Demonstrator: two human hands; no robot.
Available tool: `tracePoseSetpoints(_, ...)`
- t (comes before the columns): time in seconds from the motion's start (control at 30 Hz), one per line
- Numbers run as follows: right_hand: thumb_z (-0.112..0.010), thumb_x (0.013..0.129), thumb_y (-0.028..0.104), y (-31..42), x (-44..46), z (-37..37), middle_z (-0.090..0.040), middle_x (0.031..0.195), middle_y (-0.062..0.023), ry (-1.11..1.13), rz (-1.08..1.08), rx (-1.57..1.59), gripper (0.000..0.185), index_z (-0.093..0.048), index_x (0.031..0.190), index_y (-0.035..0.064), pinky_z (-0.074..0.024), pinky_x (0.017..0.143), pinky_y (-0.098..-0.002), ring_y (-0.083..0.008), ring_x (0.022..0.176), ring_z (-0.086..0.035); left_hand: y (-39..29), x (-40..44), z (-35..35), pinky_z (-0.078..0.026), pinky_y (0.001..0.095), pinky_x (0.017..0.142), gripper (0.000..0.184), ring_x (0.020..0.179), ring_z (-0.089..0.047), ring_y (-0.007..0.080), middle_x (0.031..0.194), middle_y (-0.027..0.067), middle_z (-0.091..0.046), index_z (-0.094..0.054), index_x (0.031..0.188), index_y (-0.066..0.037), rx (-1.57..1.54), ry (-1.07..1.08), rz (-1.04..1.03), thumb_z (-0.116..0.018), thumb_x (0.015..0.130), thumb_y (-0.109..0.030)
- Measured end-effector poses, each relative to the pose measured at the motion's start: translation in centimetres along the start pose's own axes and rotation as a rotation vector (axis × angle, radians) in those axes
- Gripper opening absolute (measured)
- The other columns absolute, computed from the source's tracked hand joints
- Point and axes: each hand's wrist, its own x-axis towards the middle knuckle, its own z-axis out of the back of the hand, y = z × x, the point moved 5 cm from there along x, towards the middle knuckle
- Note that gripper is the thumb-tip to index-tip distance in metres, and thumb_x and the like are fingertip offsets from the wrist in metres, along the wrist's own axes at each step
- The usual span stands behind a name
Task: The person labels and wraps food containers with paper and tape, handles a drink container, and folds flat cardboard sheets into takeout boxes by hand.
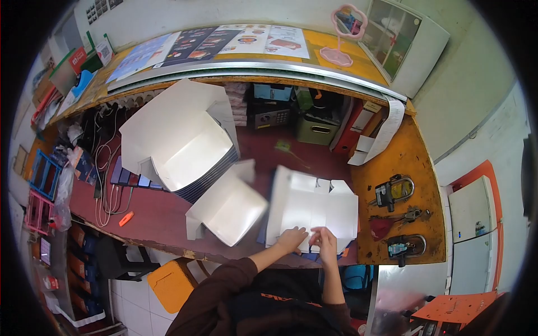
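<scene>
A white cardboard box blank lies on top of a stack at the right of the dark red counter, its left panel raised and blurred. My left hand is closed at the blank's near edge, fingers pressed together on the cardboard. Close beside it, my right hand has curled fingers pinching at the same near edge; the fingertips partly hide what they grip. Left of the blank stands a folded open white box, empty inside. Behind that, a tilted nested stack of folded white boxes shows dark outer sides.
An orange cutter and white cables lie on the counter's left. Padlocks and keys rest on the wooden ledge at right. A green metal box and red binders stand behind. A yellow stool is below.
</scene>
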Motion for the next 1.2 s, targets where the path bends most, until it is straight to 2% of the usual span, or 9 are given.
tracePoseSetpoints(0.17, -0.041, 0.093, 0.029, -2.6, -2.6, 0.5, -0.056, 0.060, -0.0028, 0.227, -0.251, -0.120, 0.035, -0.062, 0.090, 0.0006, -0.0459, 0.059, -0.0226, -0.0118, 0.055, -0.055, 2.4, 0.1, 1.3, -0.048, 0.0383, 0.071, 0.050, 0.091, -0.054, 0.0266, 0.099, 0.0099, -0.052, -0.054, 0.106, -0.007, -0.160, -0.020, -0.065, -0.072, 0.064, -0.028)
tracePoseSetpoints(0.27, -0.053, 0.088, 0.025, -5.4, -3.2, -1.2, -0.062, 0.067, -0.0073, 0.486, -0.278, -0.633, 0.030, -0.062, 0.092, -0.0031, -0.0477, 0.057, -0.0247, -0.0127, 0.059, -0.059, 0.8, -0.3, 1.5, -0.049, 0.0367, 0.070, 0.050, 0.093, -0.053, 0.0276, 0.102, 0.0113, -0.051, -0.054, 0.111, -0.008, -0.055, -0.049, -0.036, -0.069, 0.067, -0.026)
tracePoseSetpoints(0.6, -0.056, 0.087, 0.029, -6.1, -2.7, -1.7, -0.065, 0.083, -0.0114, 0.472, -0.318, -0.623, 0.034, -0.061, 0.101, -0.0004, -0.0504, 0.064, -0.0268, -0.0152, 0.066, -0.062, 2.2, -0.1, 2.2, -0.048, 0.0401, 0.065, 0.020, 0.078, -0.057, 0.0309, 0.090, 0.0105, -0.057, -0.058, 0.092, -0.006, -0.212, -0.027, -0.019, -0.050, 0.085, -0.023)
tracePoseSetpoints(0.7, -0.056, 0.085, 0.029, -8.1, -2.6, -2.4, -0.061, 0.104, -0.0187, 0.370, 0.118, -0.899, 0.038, -0.058, 0.107, -0.0010, -0.0455, 0.083, -0.0349, -0.0284, 0.096, -0.059, 1.9, 0.1, 6.3, -0.047, 0.0414, 0.065, 0.019, 0.072, -0.057, 0.0352, 0.084, 0.0126, -0.059, -0.056, 0.088, -0.005, -0.290, -0.200, -0.016, -0.047, 0.087, -0.022)
tracePoseSetpoints(0.83, -0.051, 0.088, 0.029, -9.2, -2.6, -2.7, -0.055, 0.118, -0.0160, 0.364, -0.106, -0.643, 0.037, -0.056, 0.113, 0.0021, -0.0420, 0.087, -0.0352, -0.0286, 0.104, -0.055, 1.4, -3.0, 13.8, -0.046, 0.0333, 0.067, 0.022, 0.073, -0.059, 0.0258, 0.083, 0.0129, -0.058, -0.055, 0.096, -0.002, -0.594, -0.481, 0.170, -0.042, 0.092, -0.019)
tracePoseSetpoints(0.9, -0.048, 0.091, 0.027, -3.8, -4.6, -5.6, -0.057, 0.114, -0.0094, 0.521, -0.553, 0.404, 0.030, -0.056, 0.112, 0.0075, -0.0439, 0.076, -0.0335, -0.0203, 0.095, -0.057, 0.3, -4.1, 15.9, -0.046, 0.0299, 0.070, 0.023, 0.074, -0.059, 0.0212, 0.084, 0.0113, -0.058, -0.054, 0.102, -0.001, -0.788, -0.633, 0.200, -0.041, 0.094, -0.018)
tracePoseSetpoints(1.1, -0.052, 0.090, 0.020, 4.7, -4.6, 0.1, -0.061, 0.095, -0.0027, -0.163, -0.164, 0.912, 0.017, -0.055, 0.101, 0.0064, -0.0440, 0.067, -0.0264, -0.0128, 0.081, -0.058, -1.2, -5.0, 18.2, -0.045, 0.0282, 0.081, 0.031, 0.087, -0.057, 0.0132, 0.102, 0.0063, -0.057, -0.047, 0.115, 0.003, -1.504, -0.643, 0.129, -0.055, 0.087, -0.006)
tracePoseSetpoints(1.17, -0.050, 0.090, 0.020, 8.1, -5.0, 2.1, -0.061, 0.095, -0.0053, 0.114, -0.035, 0.983, 0.019, -0.054, 0.101, 0.0053, -0.0460, 0.066, -0.0269, -0.0120, 0.077, -0.058, -1.3, -5.2, 19.0, -0.047, 0.0282, 0.081, 0.033, 0.088, -0.058, 0.0140, 0.100, 0.0076, -0.058, -0.050, 0.112, 0.002, -1.408, -0.574, 0.117, -0.061, 0.082, -0.005)
tracePoseSetpoints(1.2, -0.056, 0.086, 0.011, 11.5, -5.9, 1.7, -0.060, 0.089, -0.0051, -0.080, 0.006, 0.834, 0.009, -0.055, 0.092, 0.0040, -0.0450, 0.065, -0.0241, -0.0110, 0.073, -0.056, -1.7, -5.3, 19.5, -0.047, 0.0283, 0.077, 0.036, 0.087, -0.059, 0.0153, 0.099, 0.0103, -0.059, -0.050, 0.113, 0.003, -1.217, -0.593, 0.043, -0.063, 0.081, -0.009)
